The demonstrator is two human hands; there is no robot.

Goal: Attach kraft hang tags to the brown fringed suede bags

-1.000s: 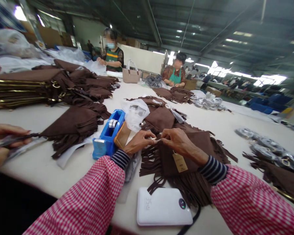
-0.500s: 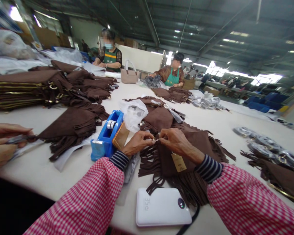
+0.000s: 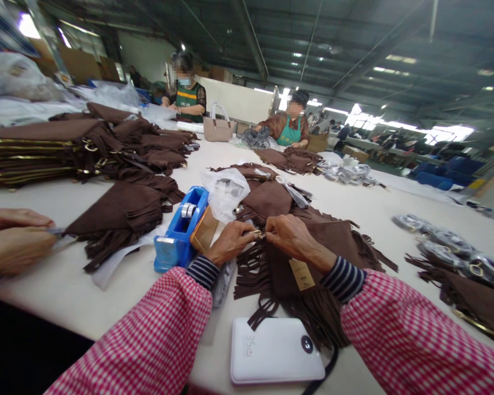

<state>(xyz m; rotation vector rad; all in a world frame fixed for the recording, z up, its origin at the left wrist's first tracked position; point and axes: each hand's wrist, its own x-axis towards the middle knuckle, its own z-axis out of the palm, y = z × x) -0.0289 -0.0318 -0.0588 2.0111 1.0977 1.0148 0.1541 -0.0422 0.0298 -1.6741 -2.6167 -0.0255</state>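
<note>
A brown fringed bag (image 3: 329, 244) lies on the table in front of me, with a tan paper tag (image 3: 302, 274) on it. At its left upper corner, my left hand (image 3: 230, 242) is closed in a pinch on a small gold metal clasp (image 3: 257, 233). My right hand (image 3: 292, 237) meets it there, thumb and forefinger pressed together over a small part that the fingers hide. Both hands are close together, just above the bag. Beside my left hand stands a blue tape dispenser (image 3: 181, 233) with an orange-brown block (image 3: 203, 229) against it.
A white power bank (image 3: 275, 351) with a dark cable lies near the front edge. Another person's hands (image 3: 18, 238) work at the left beside a brown bag (image 3: 115, 214). Stacked bags (image 3: 37, 148) rise behind. Plastic-wrapped straps (image 3: 448, 244) lie at right. Two people work across the table.
My right hand and forearm have shifted slightly left, and the fingers of both hands stay together at the clasp. The other person's hands at the left have moved a little.
</note>
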